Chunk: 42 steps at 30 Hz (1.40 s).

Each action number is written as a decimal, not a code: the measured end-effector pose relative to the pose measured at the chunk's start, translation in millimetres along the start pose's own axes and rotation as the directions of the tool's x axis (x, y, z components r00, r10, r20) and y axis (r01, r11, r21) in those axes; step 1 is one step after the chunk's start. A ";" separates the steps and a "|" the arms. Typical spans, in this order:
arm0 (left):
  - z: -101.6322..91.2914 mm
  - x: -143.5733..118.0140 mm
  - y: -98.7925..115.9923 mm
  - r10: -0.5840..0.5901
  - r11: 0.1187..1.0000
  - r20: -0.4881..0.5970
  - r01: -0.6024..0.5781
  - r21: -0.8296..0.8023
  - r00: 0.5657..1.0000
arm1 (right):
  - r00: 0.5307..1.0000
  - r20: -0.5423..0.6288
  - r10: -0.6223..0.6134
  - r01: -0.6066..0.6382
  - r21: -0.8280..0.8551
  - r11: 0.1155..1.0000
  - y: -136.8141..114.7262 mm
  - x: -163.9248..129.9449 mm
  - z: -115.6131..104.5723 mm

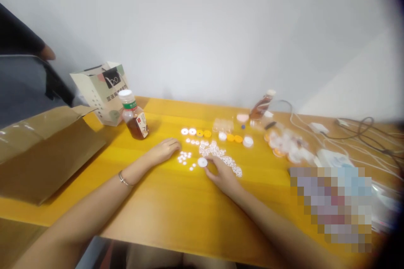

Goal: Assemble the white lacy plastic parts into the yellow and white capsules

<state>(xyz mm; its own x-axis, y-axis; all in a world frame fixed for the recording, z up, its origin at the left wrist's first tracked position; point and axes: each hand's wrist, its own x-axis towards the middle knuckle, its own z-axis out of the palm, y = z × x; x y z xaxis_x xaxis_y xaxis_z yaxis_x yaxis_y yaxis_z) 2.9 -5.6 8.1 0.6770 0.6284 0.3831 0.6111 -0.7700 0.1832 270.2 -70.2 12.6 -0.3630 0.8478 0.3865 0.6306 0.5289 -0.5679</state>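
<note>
My right hand (222, 174) holds a white round disc (202, 162) between thumb and fingers, just above the table. Beside that hand lies a heap of small white pieces with dark markings (232, 163). My left hand (166, 150) rests on the yellow tabletop, palm down and fingers lying loosely, with nothing visible in it. Small white discs (184, 157) are scattered between the two hands. Behind them stands a row of white round pieces (192, 131) and yellow round pieces (203, 133). More yellow round pieces (234, 138) and a white one (248, 141) sit farther right.
A bottle with brown liquid (135, 119) stands at the left before a paper bag (105, 92). An open cardboard box (57, 151) is nearer. A second bottle (261, 106) leans at the back. Plastic bags (288, 145) and cables (362, 128) lie right. Another person's hand (48, 52) shows at left.
</note>
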 end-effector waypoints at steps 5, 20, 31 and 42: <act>0.8 1.8 -2.9 -0.037 0.999 -0.021 0.036 -0.021 0.999 | 0.999 -0.003 -0.054 0.054 -0.022 0.998 -0.1 6.0 1.9; 15.2 32.7 90.2 -0.235 0.945 -0.039 0.219 -0.244 0.971 | 0.989 0.074 -0.128 0.125 0.051 0.991 11.5 8.5 2.4; 26.2 35.8 91.7 -0.235 0.950 -0.010 0.228 -0.213 0.972 | 0.991 0.094 -0.096 0.088 0.090 0.992 8.3 6.2 -0.3; 27.6 28.9 89.9 -0.105 0.991 -0.048 0.101 -0.093 0.993 | 0.994 0.077 -0.082 0.072 0.129 0.989 10.0 4.4 -0.2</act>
<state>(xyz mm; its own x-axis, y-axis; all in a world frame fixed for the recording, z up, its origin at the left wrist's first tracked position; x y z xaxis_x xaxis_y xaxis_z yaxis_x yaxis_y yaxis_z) 88.7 -53.6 10.7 0.5881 0.7001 0.4049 0.6353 -0.7097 0.3044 275.1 -61.2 8.7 -0.4653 0.8020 0.3746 0.5093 0.5887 -0.6277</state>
